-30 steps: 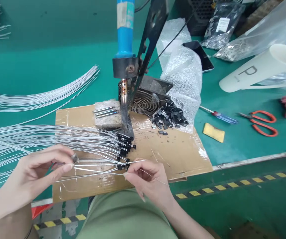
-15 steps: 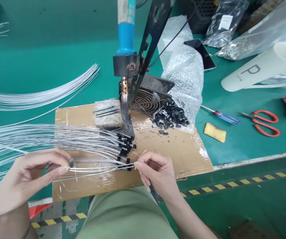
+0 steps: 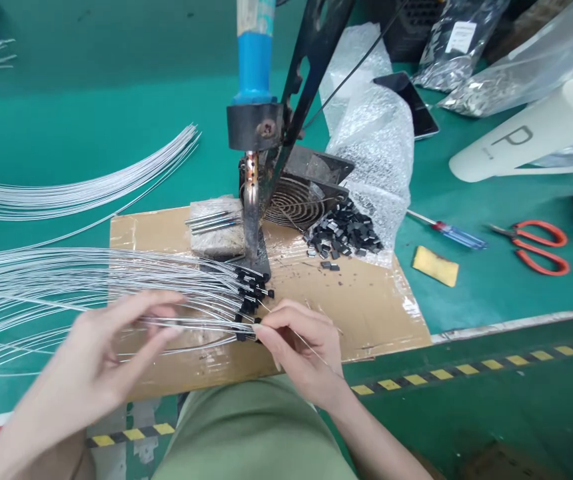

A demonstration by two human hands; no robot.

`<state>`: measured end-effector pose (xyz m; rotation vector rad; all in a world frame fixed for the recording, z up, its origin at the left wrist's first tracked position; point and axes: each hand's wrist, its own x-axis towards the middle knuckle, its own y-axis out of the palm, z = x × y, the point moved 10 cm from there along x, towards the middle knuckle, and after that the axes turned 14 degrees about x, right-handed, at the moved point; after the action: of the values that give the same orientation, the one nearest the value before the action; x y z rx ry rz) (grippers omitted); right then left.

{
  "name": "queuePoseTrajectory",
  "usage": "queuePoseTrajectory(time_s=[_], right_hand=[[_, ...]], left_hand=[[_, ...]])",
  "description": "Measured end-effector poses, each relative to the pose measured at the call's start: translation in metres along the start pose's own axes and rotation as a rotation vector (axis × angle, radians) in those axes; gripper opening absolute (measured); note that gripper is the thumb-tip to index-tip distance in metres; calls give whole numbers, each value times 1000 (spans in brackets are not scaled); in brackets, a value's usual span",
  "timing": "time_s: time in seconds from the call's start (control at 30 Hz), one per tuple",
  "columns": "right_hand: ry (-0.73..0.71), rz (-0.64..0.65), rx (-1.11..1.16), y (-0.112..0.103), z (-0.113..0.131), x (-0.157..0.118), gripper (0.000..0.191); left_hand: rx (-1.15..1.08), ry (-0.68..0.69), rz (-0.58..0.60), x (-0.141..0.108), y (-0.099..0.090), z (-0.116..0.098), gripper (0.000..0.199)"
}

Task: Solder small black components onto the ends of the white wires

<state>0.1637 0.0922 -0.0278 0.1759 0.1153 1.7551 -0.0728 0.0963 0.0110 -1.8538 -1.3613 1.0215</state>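
Note:
Many thin white wires [image 3: 166,270] lie across the cardboard, several with small black end pieces [image 3: 250,293] at their right ends. My right hand [image 3: 301,340] is closed in a pinch on the end of white wires beside these black pieces. A thin strand runs slantwise across its fingers. My left hand [image 3: 116,347] is over the wires further left. Its thumb and forefinger are apart, with wires passing between them; slight blur covers the fingertips. Above the black pieces hangs a blue-handled hot-air tool [image 3: 254,73] with its metal nozzle pointing down.
Behind the cardboard [image 3: 361,307] stands a round-grilled fan [image 3: 296,200]. Loose black pieces [image 3: 344,230] are heaped by bubble wrap [image 3: 371,147]. To the right lie a screwdriver [image 3: 449,233], a yellow sponge [image 3: 435,265], orange-handled scissors [image 3: 541,247] and a white mug [image 3: 521,137]. Another wire bundle [image 3: 131,183] lies left.
My left hand has moved right along the wires, and its thumb and forefinger have parted. My right hand has shifted slightly left, still pinching. The whole view has shifted a little.

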Motion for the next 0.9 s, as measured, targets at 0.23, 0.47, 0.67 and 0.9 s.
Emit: queuePoseTrajectory(time_s=[0.23, 0.47, 0.67, 0.9], right_hand=[[-55, 52, -19, 9, 5, 7, 17], [26, 34, 87, 5, -5, 6, 26], [122, -264, 429, -22, -23, 4, 50], [161, -259, 414, -16, -24, 7, 34]], left_hand=[[-47, 196, -64, 6, 40, -76, 15], [-333, 22, 12, 22, 55, -55, 19], [-449, -145, -85, 24, 48, -42, 15], [-528, -296, -123, 20, 48, -39, 13]])
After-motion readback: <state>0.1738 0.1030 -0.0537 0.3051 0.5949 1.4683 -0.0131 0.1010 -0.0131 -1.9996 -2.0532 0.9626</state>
